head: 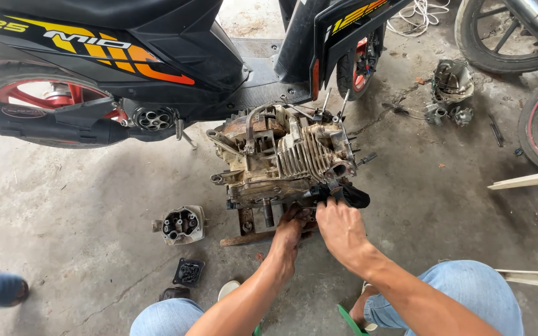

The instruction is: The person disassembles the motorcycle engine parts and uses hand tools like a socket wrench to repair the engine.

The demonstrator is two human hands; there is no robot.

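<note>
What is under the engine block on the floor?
A rusty stand shows beneath the engine block. The left hand covers part of it; the rest underneath is hidden.

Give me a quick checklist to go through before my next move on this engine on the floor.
1. Engine resting steady on the wood block: cannot tell.
2. Right hand gripping the black part at the engine's lower right: ok.
3. Left hand bracing under the engine: ok, fingertips hidden.
4. Loose cylinder head and small black part apart from the hands: ok.
5. Scooter standing close behind the engine: not ok, little room.
6. Another person's foot away from the work: ok.
</note>
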